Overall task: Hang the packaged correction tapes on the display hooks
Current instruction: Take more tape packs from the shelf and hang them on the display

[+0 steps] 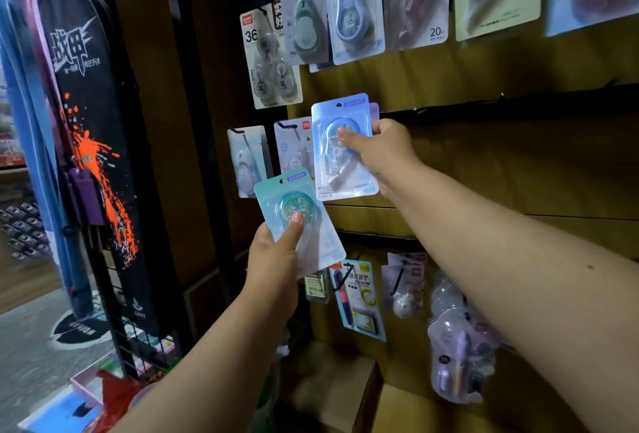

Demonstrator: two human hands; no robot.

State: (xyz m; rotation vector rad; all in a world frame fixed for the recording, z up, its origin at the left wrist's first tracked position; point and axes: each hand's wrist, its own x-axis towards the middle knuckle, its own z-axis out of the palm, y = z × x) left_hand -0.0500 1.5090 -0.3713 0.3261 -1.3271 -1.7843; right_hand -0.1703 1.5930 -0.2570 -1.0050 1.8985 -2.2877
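My right hand pinches a blue packaged correction tape, held upright against the wooden display wall at the middle row; a second pack's edge shows behind it. Lower left, my left hand grips a teal packaged correction tape, thumb pressed on its blister, tilted slightly left. Two other packs hang on black hooks just left of the blue one. The hook behind the blue pack is hidden.
Several correction tape packs hang in the top row. Pens and other packs hang in the bottom row. A black racket bag hangs on a wire rack at left. Cardboard boxes sit below.
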